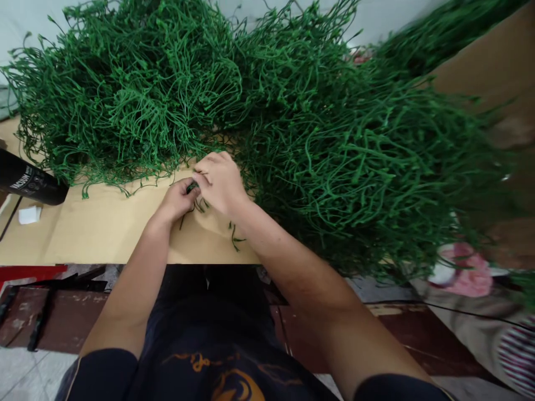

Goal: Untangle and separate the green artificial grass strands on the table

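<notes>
My left hand (179, 199) is closed, with thin green stems (192, 187) between thumb and fingers. Dark stem ends hang below it over the cardboard (112, 223). Right against it is my right hand (222, 181), its thumb and fingers pinched together at the same stems; its fingertips are partly hidden. A few loose stem pieces (236, 238) lie on the cardboard near my right wrist. Beyond both hands rises a large heap of green stems (154, 94) with small bud-like tips, which look artificial. Another thick mass of stems (355, 161) spreads beside my right forearm.
A black bottle (31, 178) lies tilted at the left, near a small white piece (29, 215). At the right stand a cardboard box panel (489, 61) and, lower down, a pink bag (470, 273). The cardboard's front edge runs just before my body.
</notes>
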A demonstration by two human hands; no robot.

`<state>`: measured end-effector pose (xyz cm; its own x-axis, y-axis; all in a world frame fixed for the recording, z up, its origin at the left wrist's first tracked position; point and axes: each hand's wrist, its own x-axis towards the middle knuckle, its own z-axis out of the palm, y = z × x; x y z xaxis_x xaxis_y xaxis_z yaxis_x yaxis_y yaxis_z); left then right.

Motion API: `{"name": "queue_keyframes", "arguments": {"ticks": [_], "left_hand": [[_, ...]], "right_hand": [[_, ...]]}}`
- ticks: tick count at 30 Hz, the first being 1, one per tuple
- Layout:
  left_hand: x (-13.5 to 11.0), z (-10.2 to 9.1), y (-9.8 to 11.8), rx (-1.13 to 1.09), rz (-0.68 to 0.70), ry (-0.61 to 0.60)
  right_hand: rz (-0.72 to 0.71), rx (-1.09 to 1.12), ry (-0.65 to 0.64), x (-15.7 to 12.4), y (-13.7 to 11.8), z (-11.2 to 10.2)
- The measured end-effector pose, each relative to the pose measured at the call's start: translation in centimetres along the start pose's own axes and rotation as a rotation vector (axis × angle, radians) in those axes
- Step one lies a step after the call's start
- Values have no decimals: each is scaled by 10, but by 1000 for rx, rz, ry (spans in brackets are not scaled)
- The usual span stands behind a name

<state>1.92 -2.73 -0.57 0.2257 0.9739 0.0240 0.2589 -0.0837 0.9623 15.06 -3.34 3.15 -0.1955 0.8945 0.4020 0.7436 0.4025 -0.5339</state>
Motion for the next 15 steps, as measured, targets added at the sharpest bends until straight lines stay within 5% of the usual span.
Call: {"name": "queue_keyframes", "arguments": {"ticks": [8, 15], "left_hand": [[-3, -6, 20, -231, -165, 16], [2, -10, 13, -360, -174, 150]], "right_hand": [[246, 683, 197, -2, 31, -22], [279, 841, 220, -13, 39, -40]]}}
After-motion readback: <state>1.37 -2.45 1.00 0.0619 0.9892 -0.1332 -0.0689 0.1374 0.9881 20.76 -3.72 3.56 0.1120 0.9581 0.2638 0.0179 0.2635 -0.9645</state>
